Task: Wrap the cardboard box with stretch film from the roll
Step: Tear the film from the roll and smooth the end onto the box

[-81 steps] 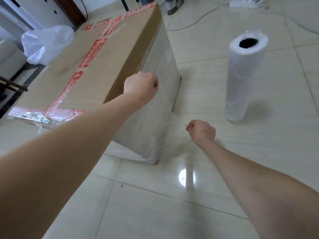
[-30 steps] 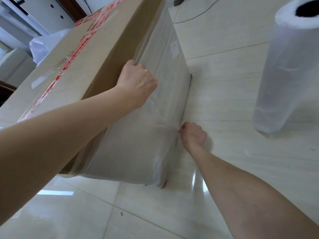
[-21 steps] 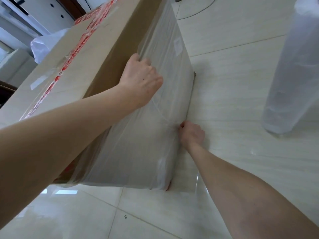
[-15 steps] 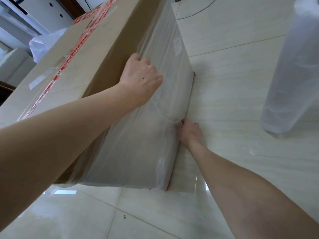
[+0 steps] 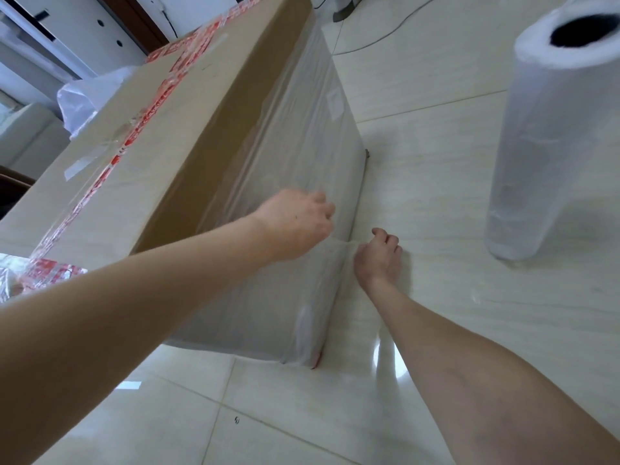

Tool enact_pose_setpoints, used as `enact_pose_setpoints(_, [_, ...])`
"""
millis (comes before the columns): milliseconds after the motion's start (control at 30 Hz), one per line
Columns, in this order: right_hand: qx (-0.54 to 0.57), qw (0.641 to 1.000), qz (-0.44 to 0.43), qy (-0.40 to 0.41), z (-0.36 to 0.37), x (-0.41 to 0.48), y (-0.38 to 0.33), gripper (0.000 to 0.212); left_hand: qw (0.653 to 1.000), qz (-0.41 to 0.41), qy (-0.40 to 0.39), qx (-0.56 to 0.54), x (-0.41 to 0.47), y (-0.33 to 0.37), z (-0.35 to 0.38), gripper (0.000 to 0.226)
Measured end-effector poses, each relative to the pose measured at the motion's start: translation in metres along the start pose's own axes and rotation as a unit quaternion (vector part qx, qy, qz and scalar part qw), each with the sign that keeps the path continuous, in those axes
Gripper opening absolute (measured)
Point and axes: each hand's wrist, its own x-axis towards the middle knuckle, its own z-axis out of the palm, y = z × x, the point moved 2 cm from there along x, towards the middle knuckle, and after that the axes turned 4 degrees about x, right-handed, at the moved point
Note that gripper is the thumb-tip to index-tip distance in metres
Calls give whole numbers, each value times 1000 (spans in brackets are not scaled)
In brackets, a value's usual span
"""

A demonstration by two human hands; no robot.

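A large cardboard box (image 5: 161,156) with red tape stands on the tiled floor. Its near side is covered in cloudy stretch film (image 5: 302,135). My left hand (image 5: 295,223) lies on that film-covered side about halfway down, fingers curled into the film. My right hand (image 5: 379,253) is low at the box's bottom edge near the floor, fingers curled and pinching the film. A tight crease of film runs between the two hands. The stretch film roll (image 5: 550,135) stands upright on the floor to the right, apart from both hands.
A white plastic bag (image 5: 87,99) lies behind the box at the left. A thin cable (image 5: 379,40) crosses the floor at the far end. Crumpled tape and film (image 5: 20,276) hang at the box's near left corner. Glossy floor tiles (image 5: 302,414) surround the box.
My left hand has slid down from the box's top edge to the middle of the wrapped side. My right hand has stayed at the bottom edge. The view has pulled back slightly.
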Motion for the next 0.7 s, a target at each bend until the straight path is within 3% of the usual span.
enact_pose_setpoints(133, [41,997,30,52,-18,4,0,36,991,62,-118,9,-3,27,38,36])
enact_pose_setpoints(233, [68,993,-56,81,-16,-13,-6,34,988,37,-149,31,-1,23,51,43])
enact_pose_setpoints(300, [113,987,-109,43,-1,-35,-13,40,988,21,-146,47,4,19,54,45])
enact_pose_setpoints(467, [253,944,-135,-165,42,-70,-33,59,980,-17,-156,125,7,6,49,61])
enact_pose_setpoints(700, [250,946,-93,-184,60,-46,-44,68,971,-42,-170,164,12,-17,43,75])
